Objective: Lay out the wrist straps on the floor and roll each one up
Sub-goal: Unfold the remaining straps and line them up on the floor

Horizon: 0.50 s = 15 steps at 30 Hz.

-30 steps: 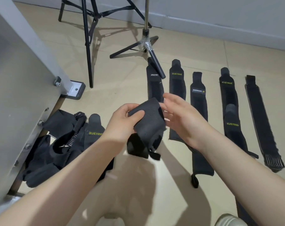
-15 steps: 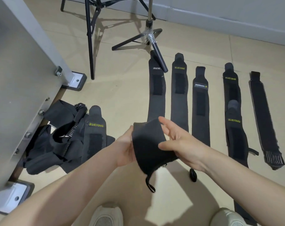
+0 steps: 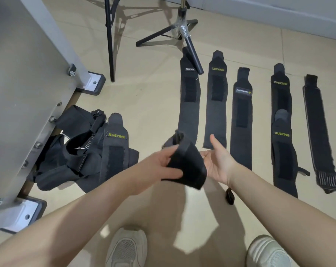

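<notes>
black wrist strap (image 3: 188,164) | half-rolled, held aloft | five straps (image 3: 241,120) flat, side by side
</notes>
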Tool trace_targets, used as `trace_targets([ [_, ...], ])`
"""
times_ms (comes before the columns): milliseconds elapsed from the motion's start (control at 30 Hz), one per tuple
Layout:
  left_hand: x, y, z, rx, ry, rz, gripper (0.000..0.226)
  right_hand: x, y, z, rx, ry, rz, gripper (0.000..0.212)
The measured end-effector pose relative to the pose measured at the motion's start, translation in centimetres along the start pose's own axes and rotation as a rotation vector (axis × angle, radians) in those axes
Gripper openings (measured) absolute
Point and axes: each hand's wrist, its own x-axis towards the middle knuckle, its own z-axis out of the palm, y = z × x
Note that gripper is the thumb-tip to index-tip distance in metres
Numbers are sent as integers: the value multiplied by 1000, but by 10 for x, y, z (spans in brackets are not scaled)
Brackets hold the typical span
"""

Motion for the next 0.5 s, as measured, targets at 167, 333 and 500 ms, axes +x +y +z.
trace_targets([
  [167, -14, -15, 6, 100, -269, -106, 67, 13, 2, 6, -26, 137, 3, 33],
  [333, -7, -23, -7, 175, -255, -351, 52, 1, -8, 11, -170, 108, -145, 14],
  [500, 18, -17, -15, -328, 205, -242, 47, -22, -10, 22, -472, -90, -301, 45],
])
